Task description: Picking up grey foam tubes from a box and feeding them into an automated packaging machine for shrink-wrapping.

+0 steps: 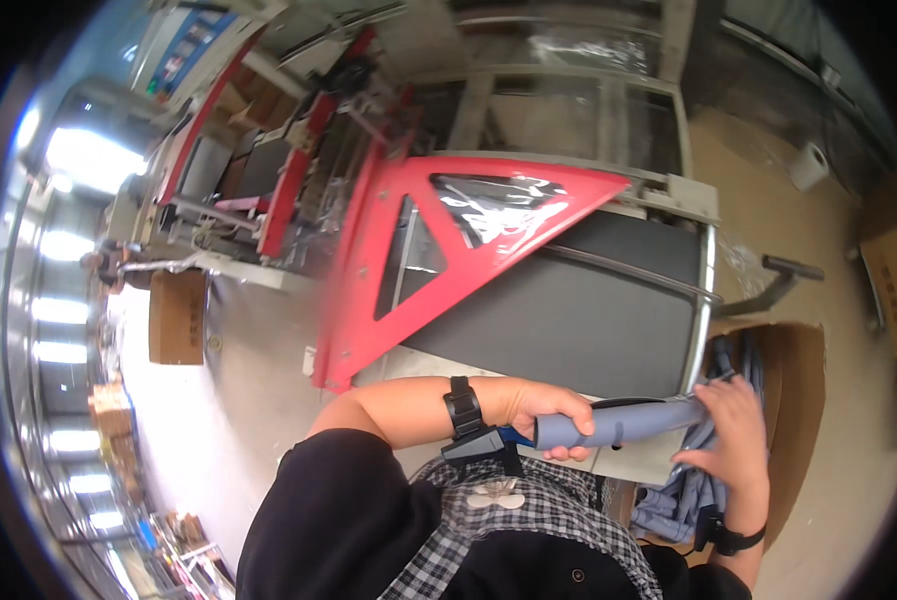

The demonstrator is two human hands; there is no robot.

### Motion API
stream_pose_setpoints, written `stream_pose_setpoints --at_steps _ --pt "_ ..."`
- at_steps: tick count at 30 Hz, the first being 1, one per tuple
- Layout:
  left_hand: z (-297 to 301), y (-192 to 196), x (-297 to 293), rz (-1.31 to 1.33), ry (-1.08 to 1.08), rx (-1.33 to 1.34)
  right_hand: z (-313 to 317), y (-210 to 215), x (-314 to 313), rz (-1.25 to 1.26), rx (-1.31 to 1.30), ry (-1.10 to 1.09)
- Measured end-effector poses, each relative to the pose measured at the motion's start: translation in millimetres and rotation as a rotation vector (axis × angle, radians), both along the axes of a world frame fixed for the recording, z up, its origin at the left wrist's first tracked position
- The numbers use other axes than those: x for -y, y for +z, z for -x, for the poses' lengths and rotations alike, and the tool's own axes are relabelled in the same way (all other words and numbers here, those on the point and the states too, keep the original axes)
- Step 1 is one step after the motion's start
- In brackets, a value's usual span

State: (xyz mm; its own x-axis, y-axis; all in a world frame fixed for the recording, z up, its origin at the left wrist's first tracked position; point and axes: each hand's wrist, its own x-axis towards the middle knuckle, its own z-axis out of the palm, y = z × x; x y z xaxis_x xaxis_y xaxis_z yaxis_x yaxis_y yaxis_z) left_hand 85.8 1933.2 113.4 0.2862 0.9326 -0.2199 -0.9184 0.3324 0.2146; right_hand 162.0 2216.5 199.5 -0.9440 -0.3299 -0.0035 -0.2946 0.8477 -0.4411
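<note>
The person's left hand [556, 415] is wrapped round a grey-blue tube [639, 424] close to its left end, thumb on top and fingers curled underneath. The tube lies nearly level in front of the body, just short of the machine. At its other end is the right hand [737, 430], unclenched, with the thumb spread well below the fingers; from here I can't tell whether its fingertips touch the tube.

Each wrist wears a black strap, one on the left [463, 408] and one on the right [737, 541], and a small grey device [474, 444] sits beside the left one. Behind the forearms I see a black-and-white checked apron [559, 530] over dark clothes.

Beneath and beside the right hand stands an open cardboard box [804, 430], with more grey-blue pieces [674, 505] heaped inside. Past the tube is a wide dark belt [549, 310], edged on the right by a pale metal rail [707, 290]. A red frame [459, 265] with triangular cutouts stands over the belt's left part. Farther off, a closed carton [177, 318] sits on the floor to the left, and a white roll [810, 166] lies at the upper right.
</note>
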Motion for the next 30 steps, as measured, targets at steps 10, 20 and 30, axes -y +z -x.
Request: stream_pose_setpoints --at_steps 10,20,30 --pt "57.9 16.9 158.8 0.376 0.761 -0.599 76.5 -67.0 49.7 0.199 -0.068 0.043" --pt "128.9 -96.4 424.6 1.356 0.887 -1.134 99.1 -91.0 -13.9 -0.108 -0.214 -0.423" --pt "122.0 -102.0 423.8 1.491 1.453 -0.090 142.4 -109.9 -21.7 -0.206 -0.112 -0.368"
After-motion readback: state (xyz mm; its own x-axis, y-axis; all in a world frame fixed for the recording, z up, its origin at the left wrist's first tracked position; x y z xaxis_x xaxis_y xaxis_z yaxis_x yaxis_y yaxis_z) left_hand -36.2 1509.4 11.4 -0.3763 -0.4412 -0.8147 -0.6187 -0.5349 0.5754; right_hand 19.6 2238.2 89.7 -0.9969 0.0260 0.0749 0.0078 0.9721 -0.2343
